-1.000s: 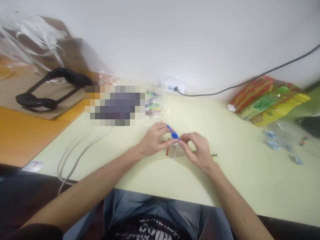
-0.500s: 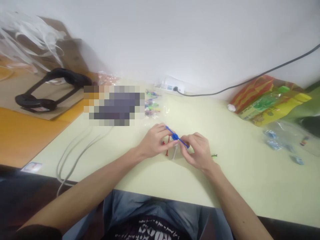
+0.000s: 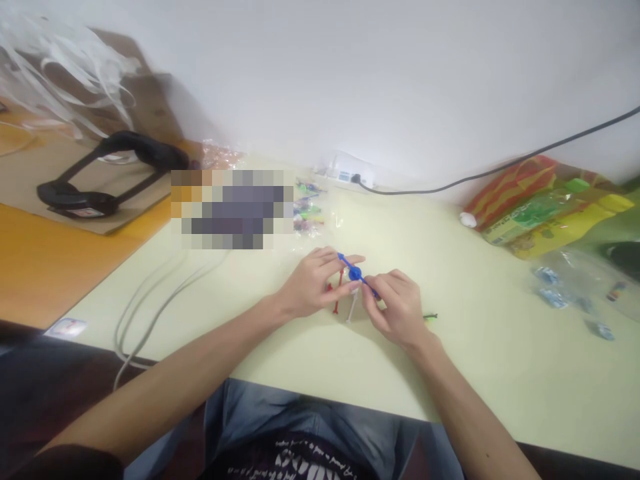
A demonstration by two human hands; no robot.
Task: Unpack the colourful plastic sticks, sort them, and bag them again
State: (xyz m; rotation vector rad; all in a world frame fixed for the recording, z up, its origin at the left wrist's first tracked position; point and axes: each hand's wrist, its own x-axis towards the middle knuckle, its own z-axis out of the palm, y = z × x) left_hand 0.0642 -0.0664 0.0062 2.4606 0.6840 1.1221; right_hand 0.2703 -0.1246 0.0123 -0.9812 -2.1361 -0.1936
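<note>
A thin blue plastic piece (image 3: 355, 273) with a round hub in its middle is held slantwise between my hands, above the table. My left hand (image 3: 316, 281) has its thumb below the hub and its fingers behind, one of them stretched past the piece. At the lower right end, my right hand (image 3: 397, 303) pinches the blue piece between thumb and fingertips. Just beneath, a red plastic stick (image 3: 337, 308) and a white stick (image 3: 352, 309) show, partly hidden by the fingers. The tip of a green stick (image 3: 431, 316) shows beside my right hand.
Bagged coloured plastic pieces (image 3: 310, 210) lie behind my left hand, next to a blurred-out dark object (image 3: 240, 207). A power strip (image 3: 356, 175) is by the wall. Snack bags (image 3: 540, 213) and small blue packets (image 3: 553, 297) are at right; a black frame (image 3: 113, 175) and grey cables (image 3: 145, 327) at left.
The view has shifted slightly. One finger of my left hand now sticks out beyond the blue piece, and my right fingers have closed further over its lower end.
</note>
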